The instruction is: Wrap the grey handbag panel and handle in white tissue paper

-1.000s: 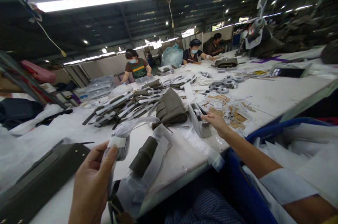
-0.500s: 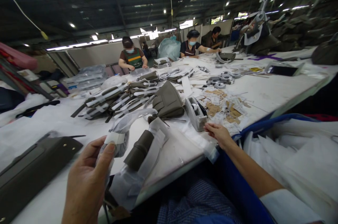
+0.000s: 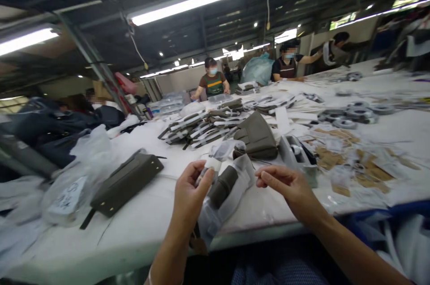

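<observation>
Since the earlier frame, the right hand [image 3: 289, 186] has left the tape dispenser [image 3: 297, 159] and now sits pinched, apparently empty, beside the wrapped handle [image 3: 223, 182]. Left hand [image 3: 190, 197] grips its plastic wrap; loose wrap may slip off.

bare table strip [image 3: 151, 227] near left, olive handbag [image 3: 257, 135] and tape dispenser [image 3: 297, 155] blocking ahead

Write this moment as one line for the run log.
left hand: holds plastic-wrapped strap | right hand: pinched beside it, contents unclear | tape dispenser: behind right hand
</observation>
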Tool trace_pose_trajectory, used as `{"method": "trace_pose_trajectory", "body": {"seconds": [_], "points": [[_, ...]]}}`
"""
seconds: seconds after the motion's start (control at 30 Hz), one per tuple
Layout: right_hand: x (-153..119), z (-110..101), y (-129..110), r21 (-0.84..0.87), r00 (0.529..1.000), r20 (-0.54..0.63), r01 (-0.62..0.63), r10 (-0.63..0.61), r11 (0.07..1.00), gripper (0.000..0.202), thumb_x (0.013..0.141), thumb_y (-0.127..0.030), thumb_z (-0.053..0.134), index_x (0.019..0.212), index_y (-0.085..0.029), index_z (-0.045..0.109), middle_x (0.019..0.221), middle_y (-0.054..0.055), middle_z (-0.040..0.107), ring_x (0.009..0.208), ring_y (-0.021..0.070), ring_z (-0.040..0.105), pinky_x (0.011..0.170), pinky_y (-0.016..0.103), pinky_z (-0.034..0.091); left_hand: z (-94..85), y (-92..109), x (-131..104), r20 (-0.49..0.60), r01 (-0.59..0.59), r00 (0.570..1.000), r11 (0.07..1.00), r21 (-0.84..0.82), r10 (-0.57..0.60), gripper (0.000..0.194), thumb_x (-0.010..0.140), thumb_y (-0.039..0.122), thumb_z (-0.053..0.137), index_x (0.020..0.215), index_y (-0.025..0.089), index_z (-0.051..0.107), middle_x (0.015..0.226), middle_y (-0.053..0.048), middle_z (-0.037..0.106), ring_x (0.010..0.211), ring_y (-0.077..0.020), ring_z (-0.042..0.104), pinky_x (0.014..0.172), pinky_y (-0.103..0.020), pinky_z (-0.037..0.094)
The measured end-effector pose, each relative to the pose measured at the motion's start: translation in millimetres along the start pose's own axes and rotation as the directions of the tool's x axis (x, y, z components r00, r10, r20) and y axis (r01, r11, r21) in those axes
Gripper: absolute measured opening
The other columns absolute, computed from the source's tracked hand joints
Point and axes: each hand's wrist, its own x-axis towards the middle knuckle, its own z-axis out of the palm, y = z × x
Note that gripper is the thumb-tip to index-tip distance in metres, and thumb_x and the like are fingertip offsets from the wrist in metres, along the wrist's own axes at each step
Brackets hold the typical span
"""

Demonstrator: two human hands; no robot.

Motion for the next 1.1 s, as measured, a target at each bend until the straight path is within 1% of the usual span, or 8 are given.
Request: {"method": "trace_pose_trajectory", "body": {"seconds": [0.13, 0.27, 0.4, 0.6, 0.67, 0.83, 0.97, 1.1], "points": [[9.1, 53.9, -26.5, 0.069, 0.985, 0.163, 0.045, -0.056, 0.997, 0.030, 0.077, -0.049, 0.076, 0.083, -0.019, 0.075, 0.070, 0.003, 0.071, 0.069, 0.0173, 0.066, 0.069, 0.029, 0.052, 4.4, 5.3, -6.4, 0.014, -0.063, 0.998, 0.998, 0.018, 0.063, 0.031, 0.084, 0.043, 0.069, 0.102, 0.018, 0.064, 0.095, -0.006, 0.072, 0.085, -0.0168, 0.064, 0.075, -0.027, 0.049], [20.0, 77.2, -24.1, -0.027, 0.991, 0.129, 0.050, -0.046, 0.998, 0.032, 0.077, -0.050, 0.074, 0.075, -0.018, 0.073, 0.066, 0.002, 0.068, 0.063, 0.0152, 0.061, 0.061, 0.027, 0.047, 3.9, 6.5, -14.5, -0.012, -0.147, 0.989, 0.980, 0.133, 0.150, 0.027, 0.085, 0.040, 0.068, 0.102, 0.018, 0.065, 0.099, -0.007, 0.071, 0.093, -0.0205, 0.066, 0.086, -0.033, 0.050], [23.1, 75.3, -20.3, -0.160, 0.990, 0.133, 0.065, -0.044, 0.985, 0.032, 0.080, -0.049, 0.072, 0.072, -0.018, 0.072, 0.063, 0.000, 0.066, 0.060, 0.0150, 0.059, 0.057, 0.026, 0.044, -0.4, 6.8, -19.4, -0.035, -0.176, 0.981, 0.953, 0.248, 0.190, 0.024, 0.086, 0.039, 0.067, 0.101, 0.021, 0.065, 0.097, -0.005, 0.071, 0.091, -0.0202, 0.066, 0.086, -0.033, 0.049], [17.3, 60.2, -28.1, -0.356, 0.949, 0.272, 0.254, -0.161, 0.899, 0.019, 0.090, -0.034, 0.060, 0.079, -0.023, 0.071, 0.072, 0.000, 0.070, 0.070, 0.0176, 0.064, 0.066, 0.028, 0.046, -2.5, 6.9, -21.9, -0.021, -0.195, 0.977, 0.936, 0.293, 0.211, 0.019, 0.085, 0.036, 0.068, 0.098, 0.022, 0.067, 0.095, -0.003, 0.071, 0.090, -0.0205, 0.065, 0.084, -0.032, 0.048], [16.5, 58.8, -26.9, -0.314, 0.949, 0.284, 0.230, -0.140, 0.921, 0.016, 0.090, -0.033, 0.060, 0.079, -0.023, 0.067, 0.073, 0.000, 0.071, 0.070, 0.0183, 0.065, 0.066, 0.029, 0.048, -1.4, 6.9, -22.2, -0.005, -0.197, 0.979, 0.943, 0.270, 0.206, 0.019, 0.085, 0.036, 0.068, 0.097, 0.022, 0.067, 0.095, -0.003, 0.072, 0.091, -0.0206, 0.066, 0.085, -0.032, 0.048], [16.4, 62.6, -14.1, 0.039, 0.950, 0.312, 0.008, -0.020, 0.999, 0.022, 0.086, -0.043, 0.067, 0.089, -0.021, 0.068, 0.083, 0.002, 0.071, 0.078, 0.0184, 0.066, 0.073, 0.031, 0.053, -0.3, 9.0, -22.7, 0.049, -0.131, 0.991, 0.979, 0.158, 0.125, 0.024, 0.086, 0.039, 0.068, 0.101, 0.020, 0.066, 0.098, -0.005, 0.073, 0.091, -0.0199, 0.067, 0.083, -0.031, 0.049], [15.7, 64.8, -6.0, 0.061, 0.968, 0.239, 0.056, -0.069, 0.997, 0.023, 0.082, -0.044, 0.071, 0.085, -0.021, 0.070, 0.075, 0.001, 0.065, 0.073, 0.0171, 0.061, 0.070, 0.030, 0.051, 0.2, 12.4, -23.5, 0.077, -0.062, 0.996, 0.994, 0.089, 0.055, 0.030, 0.085, 0.042, 0.068, 0.103, 0.018, 0.065, 0.100, -0.007, 0.073, 0.090, -0.0197, 0.067, 0.080, -0.029, 0.050], [13.7, 67.0, -2.7, 0.046, 0.962, 0.225, 0.147, -0.154, 0.988, 0.018, 0.088, -0.039, 0.064, 0.083, -0.022, 0.068, 0.074, 0.000, 0.065, 0.073, 0.0167, 0.061, 0.073, 0.030, 0.049, 1.9, 13.1, -24.6, 0.084, -0.056, 0.995, 0.995, 0.085, 0.048, 0.032, 0.084, 0.043, 0.068, 0.103, 0.018, 0.064, 0.101, -0.007, 0.073, 0.092, -0.0201, 0.067, 0.082, -0.030, 0.050]]}}
